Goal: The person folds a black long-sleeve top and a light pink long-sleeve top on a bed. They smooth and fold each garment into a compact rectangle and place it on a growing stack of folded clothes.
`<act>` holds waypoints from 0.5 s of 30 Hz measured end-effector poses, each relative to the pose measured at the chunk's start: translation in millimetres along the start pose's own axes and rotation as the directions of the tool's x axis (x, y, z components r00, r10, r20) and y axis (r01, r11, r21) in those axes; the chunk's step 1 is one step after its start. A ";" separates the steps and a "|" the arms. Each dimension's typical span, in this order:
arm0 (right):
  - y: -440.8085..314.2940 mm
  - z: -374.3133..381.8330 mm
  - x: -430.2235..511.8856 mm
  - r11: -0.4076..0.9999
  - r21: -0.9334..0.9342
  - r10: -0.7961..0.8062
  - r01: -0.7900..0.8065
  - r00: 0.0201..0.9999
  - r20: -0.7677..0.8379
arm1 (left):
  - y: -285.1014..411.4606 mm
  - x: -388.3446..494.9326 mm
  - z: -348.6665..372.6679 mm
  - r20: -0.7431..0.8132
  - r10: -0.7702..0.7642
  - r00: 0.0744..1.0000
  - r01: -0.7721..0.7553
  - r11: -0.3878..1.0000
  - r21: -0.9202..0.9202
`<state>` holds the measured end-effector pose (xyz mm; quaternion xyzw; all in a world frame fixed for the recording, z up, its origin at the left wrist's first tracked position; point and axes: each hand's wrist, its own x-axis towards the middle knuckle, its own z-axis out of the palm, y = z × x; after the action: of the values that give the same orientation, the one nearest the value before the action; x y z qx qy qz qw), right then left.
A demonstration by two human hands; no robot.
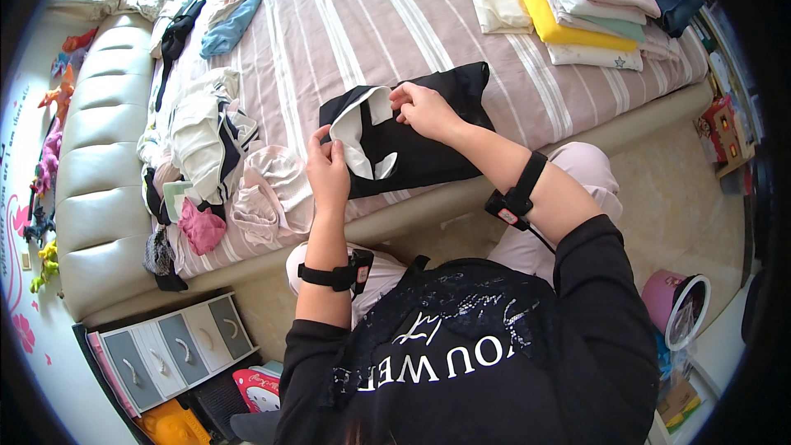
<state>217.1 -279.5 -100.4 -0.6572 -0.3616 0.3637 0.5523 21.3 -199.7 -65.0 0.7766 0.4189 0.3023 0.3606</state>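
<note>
A black garment with a white collar (426, 151) lies folded into a rough rectangle near the bed's front edge. My left hand (329, 170) is at its left side, thumb and forefinger at the edge beside the white collar (349, 130). My right hand (426, 110) rests over the upper middle of the garment, its fingertips by the collar's right part. Whether those fingers pinch any cloth cannot be told. One collar tip sticks up near the garment's lower edge.
On the striped bedspread (383, 25), folded clothes (581, 18) are stacked at the upper right. Loose clothes (198, 136) lie heaped at the left by the padded headboard (102, 167). A drawer unit (176, 352) and a pink bin (667, 300) stand on the floor.
</note>
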 end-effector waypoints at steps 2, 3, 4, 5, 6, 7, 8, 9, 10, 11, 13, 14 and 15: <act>-1.0 -2.0 -2.7 0.999 -0.019 -0.049 0.049 0.999 -0.015 | 0.9 0.6 1.4 -0.005 0.000 1.000 -0.001 1.000 -0.006; -1.8 -1.2 -4.2 0.979 -0.106 -0.177 0.177 0.984 0.007 | 2.2 0.3 1.7 -0.011 -0.003 1.000 0.003 1.000 -0.012; -2.4 0.1 -6.3 0.935 -0.178 -0.308 0.308 0.951 0.032 | 4.1 -0.2 1.6 -0.014 -0.030 0.999 0.029 0.999 -0.029; -2.8 2.2 -8.2 0.871 -0.247 -0.423 0.425 0.904 0.063 | 6.4 -1.0 1.3 -0.027 -0.002 1.000 0.002 1.000 0.003; -2.3 4.1 -11.2 0.756 -0.326 -0.532 0.567 0.823 0.198 | 8.9 -2.1 0.5 -0.036 0.003 0.999 -0.002 1.000 0.023; -1.8 6.9 -13.0 0.728 -0.312 -0.524 0.610 0.789 0.321 | 11.5 -2.9 -0.1 -0.046 0.009 0.999 -0.007 0.999 0.044; -0.2 8.5 -16.3 0.590 -0.457 -0.487 0.666 0.745 0.456 | 13.9 -3.8 -0.5 -0.054 0.025 0.998 -0.023 0.999 0.029; 1.8 10.2 -19.4 0.430 -0.553 -0.412 0.713 0.700 0.583 | 16.0 -4.7 -0.5 -0.064 0.040 0.997 -0.039 0.999 0.013; 3.8 11.1 -21.8 0.375 -0.639 -0.183 0.672 0.729 0.659 | 17.7 -5.3 -0.2 -0.071 0.062 0.996 -0.064 0.998 -0.026; 5.6 11.4 -22.8 0.392 -0.645 -0.186 0.656 0.743 0.643 | 18.8 -5.7 0.1 -0.074 0.057 0.996 -0.058 0.998 -0.010; 8.3 11.0 -23.7 0.427 -0.646 -0.185 0.633 0.760 0.623 | 19.6 -5.9 1.3 -0.079 0.081 0.994 -0.085 0.995 -0.050; 9.1 10.4 -23.6 0.442 -0.636 -0.195 0.633 0.759 0.621 | 19.4 -5.8 2.0 -0.082 0.066 0.994 -0.069 0.997 -0.027; 9.5 9.5 -23.2 0.458 -0.616 -0.200 0.641 0.749 0.631 | 19.0 -5.5 2.8 -0.084 0.073 0.994 -0.075 0.997 -0.026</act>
<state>198.5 -296.6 -109.2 -0.6063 -0.7640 0.1523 0.1598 29.1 -212.7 -52.0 0.7730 0.3999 0.3537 0.3425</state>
